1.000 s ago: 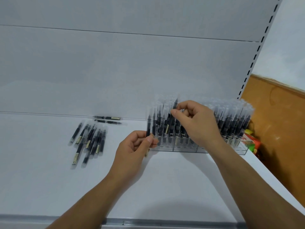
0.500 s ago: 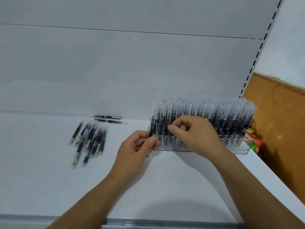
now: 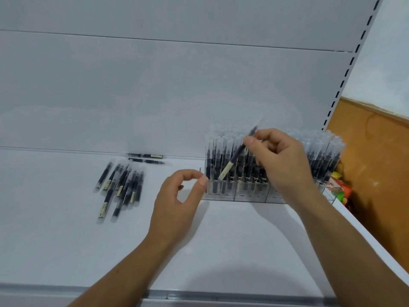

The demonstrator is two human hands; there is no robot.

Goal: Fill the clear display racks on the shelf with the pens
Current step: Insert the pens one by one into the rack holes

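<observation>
Clear display racks stand at the back right of the white shelf, packed with upright black pens with clear caps. My right hand pinches one black pen, tilted above the left rack, its lower end near the front row. My left hand hovers just left of the rack's left corner, fingers loosely curled and holding nothing. A loose pile of pens lies on the shelf to the left. Two more pens lie against the back panel.
The shelf's grey front edge runs along the bottom. A slotted upright bounds the shelf at the right. Beyond it is an orange-brown board, with colourful packaging wedged beside the rack's right end.
My right hand has taken the pen from my left hand and lifted it, tilted, over the left rack. My left hand has let go and now holds nothing.
</observation>
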